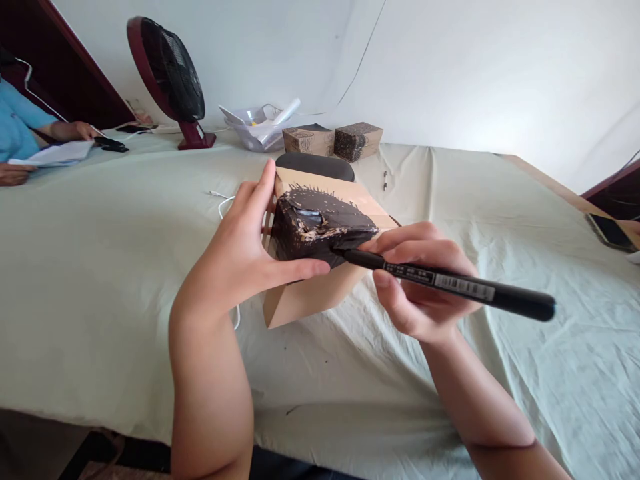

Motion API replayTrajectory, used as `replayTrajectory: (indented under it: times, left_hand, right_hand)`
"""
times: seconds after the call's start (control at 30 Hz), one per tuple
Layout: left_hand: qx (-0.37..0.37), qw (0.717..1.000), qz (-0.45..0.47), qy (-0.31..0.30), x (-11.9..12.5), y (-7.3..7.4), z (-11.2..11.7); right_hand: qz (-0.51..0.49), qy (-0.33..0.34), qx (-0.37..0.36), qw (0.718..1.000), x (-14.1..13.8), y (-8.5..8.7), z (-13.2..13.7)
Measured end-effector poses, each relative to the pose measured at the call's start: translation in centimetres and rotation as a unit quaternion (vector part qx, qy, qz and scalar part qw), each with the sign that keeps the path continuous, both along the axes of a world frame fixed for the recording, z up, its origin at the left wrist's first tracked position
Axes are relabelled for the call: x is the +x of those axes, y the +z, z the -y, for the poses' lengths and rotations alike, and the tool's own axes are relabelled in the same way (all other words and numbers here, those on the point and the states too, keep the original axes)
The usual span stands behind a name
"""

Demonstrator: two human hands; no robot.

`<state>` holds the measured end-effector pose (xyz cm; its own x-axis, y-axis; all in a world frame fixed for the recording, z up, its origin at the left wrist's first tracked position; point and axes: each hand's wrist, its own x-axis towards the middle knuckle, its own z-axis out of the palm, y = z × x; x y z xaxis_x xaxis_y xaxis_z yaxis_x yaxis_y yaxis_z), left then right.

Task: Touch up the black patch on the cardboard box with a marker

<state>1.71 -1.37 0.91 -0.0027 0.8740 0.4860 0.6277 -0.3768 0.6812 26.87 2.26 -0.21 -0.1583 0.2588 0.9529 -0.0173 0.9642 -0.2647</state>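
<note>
My left hand (pixel 245 250) grips a small cardboard box (pixel 320 267) from its left side, thumb across the front and fingers up along the edge. The box's upper part is largely covered in black ink. My right hand (pixel 417 283) pinches a black marker pen (pixel 450 283), whose tip touches the inked front edge of the box. The box is held just above the cloth-covered table (pixel 100 267).
Behind the box lies a dark flat object (pixel 315 165). Further back stand two more inked cardboard boxes (pixel 333 140), a clear plastic bag (pixel 257 127) and a red fan (pixel 173 77). Another person's arms and papers (pixel 53 153) are at far left. A phone (pixel 610 231) lies at right.
</note>
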Motion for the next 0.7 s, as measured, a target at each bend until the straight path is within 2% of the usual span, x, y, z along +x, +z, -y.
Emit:
replayTrajectory:
  times: [0.2, 0.47, 0.6, 0.7]
  left_hand:
    - [-0.014, 1.0, -0.013, 0.025, -0.3, 0.0, 0.0]
    - [-0.012, 0.998, -0.027, 0.06, 2.0, 0.3, 0.0]
    - [0.008, 0.997, -0.035, 0.075, 3.7, 0.5, 0.6]
    - [0.045, 0.995, -0.023, 0.081, 4.6, 0.6, 1.1]
  right_hand:
    - [-0.059, -0.083, 0.002, 0.995, 0.5, 0.3, -0.7]
    - [0.011, -0.015, 0.054, 0.998, 0.1, 0.9, 1.6]
    - [0.078, -0.034, 0.059, 0.995, -0.3, 1.2, 2.3]
    - [0.092, -0.058, 0.045, 0.993, -0.3, 1.3, 2.4]
